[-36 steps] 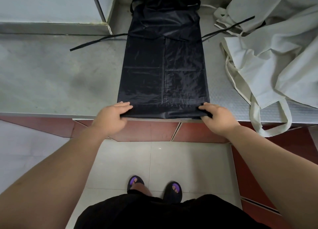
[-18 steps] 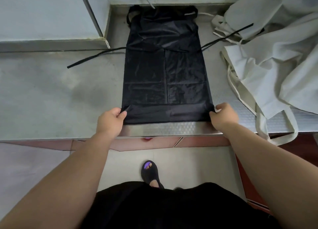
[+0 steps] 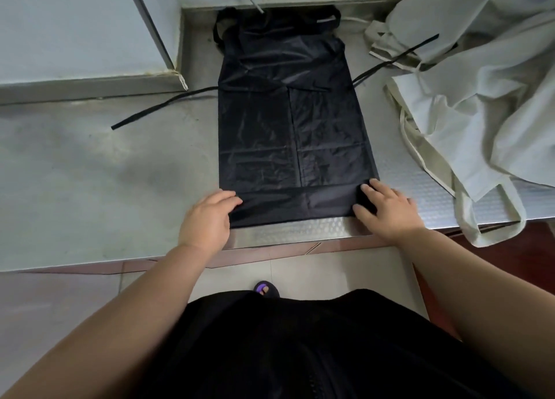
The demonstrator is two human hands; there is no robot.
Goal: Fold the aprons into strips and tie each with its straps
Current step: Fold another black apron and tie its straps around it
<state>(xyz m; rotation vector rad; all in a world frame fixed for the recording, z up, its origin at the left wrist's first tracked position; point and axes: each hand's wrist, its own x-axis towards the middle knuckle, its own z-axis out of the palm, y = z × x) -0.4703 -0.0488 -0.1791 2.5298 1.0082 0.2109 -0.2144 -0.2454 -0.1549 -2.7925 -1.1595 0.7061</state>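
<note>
the black apron lies flat on the steel table, folded to a long panel, its neck loop at the far wall. its near hem is turned up in a narrow band just inside the table's edge. the left hand lies on the band's left end, fingers loosely bent; i cannot tell whether it pinches the cloth. the right hand is released, fingers spread flat, pressing the right end. one black strap trails left. a heap of pale aprons sits on the right.
</note>
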